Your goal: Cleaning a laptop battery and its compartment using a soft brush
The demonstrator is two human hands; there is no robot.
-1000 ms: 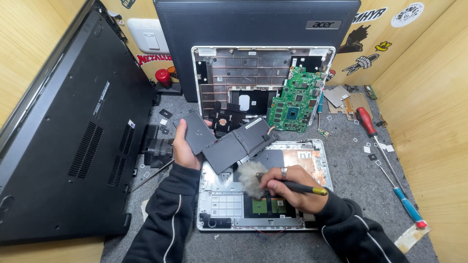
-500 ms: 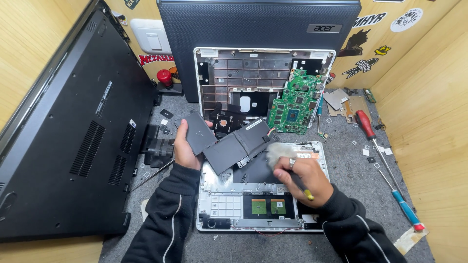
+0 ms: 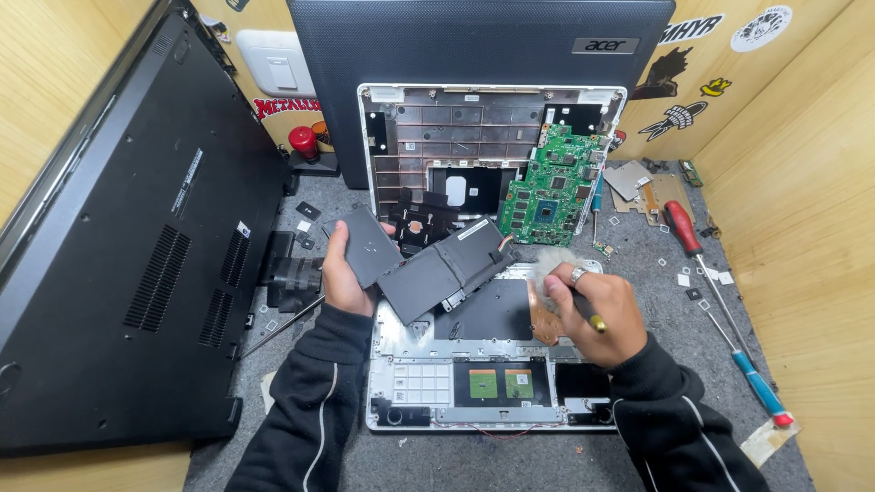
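Two hands: both were closed on things at mid-frame
Left hand: clamped on the dark grey battery pack, lifted over the open white laptop base
Right hand: gripped a brush
Stickers: red label upper left; black-and-white ones upper right

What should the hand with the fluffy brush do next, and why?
Probably sweep the brush a little further along the copper plate in the open laptop shell. The right hand holds its bristles right at that plate's top edge, and the left hand has the dark grey battery pack lifted and tilted up, so the bay beneath is bare to brush.
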